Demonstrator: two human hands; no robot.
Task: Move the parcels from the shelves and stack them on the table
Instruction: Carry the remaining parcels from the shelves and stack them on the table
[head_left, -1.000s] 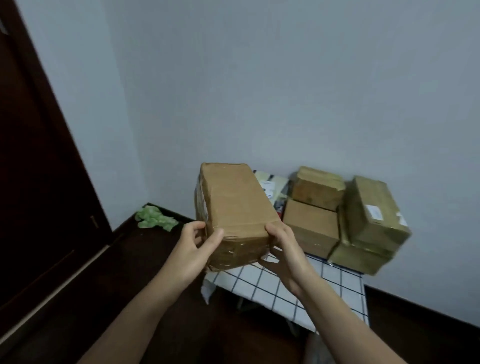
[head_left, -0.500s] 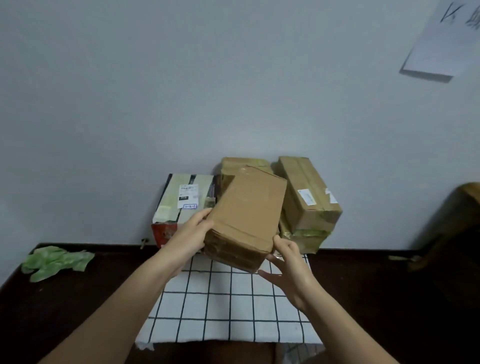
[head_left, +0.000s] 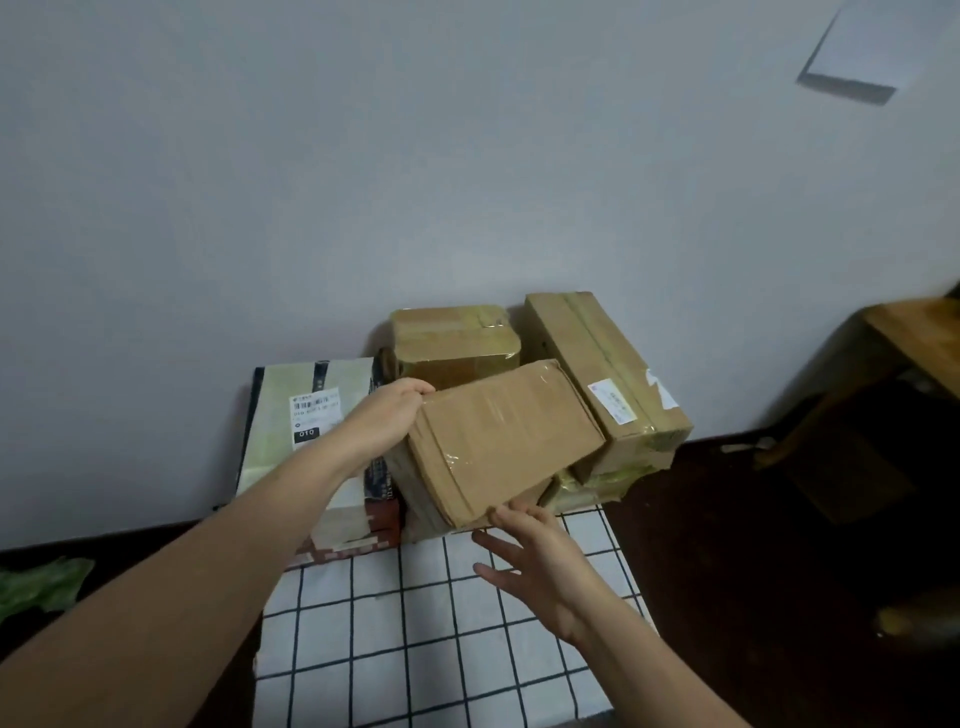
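Parcel (head_left: 498, 441) nearer stack (head_left: 608, 353), right fingers (head_left: 519, 521) just beneath

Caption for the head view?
Left hand grips a brown parcel, right hand touches its near edge, above the table.

Open checked cloth (head_left: 415, 649) before stacked parcels (head_left: 608, 364)

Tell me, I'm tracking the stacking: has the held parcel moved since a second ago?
Yes. The held parcel went forward from the edge of the checked table to the stacked parcels by the wall.
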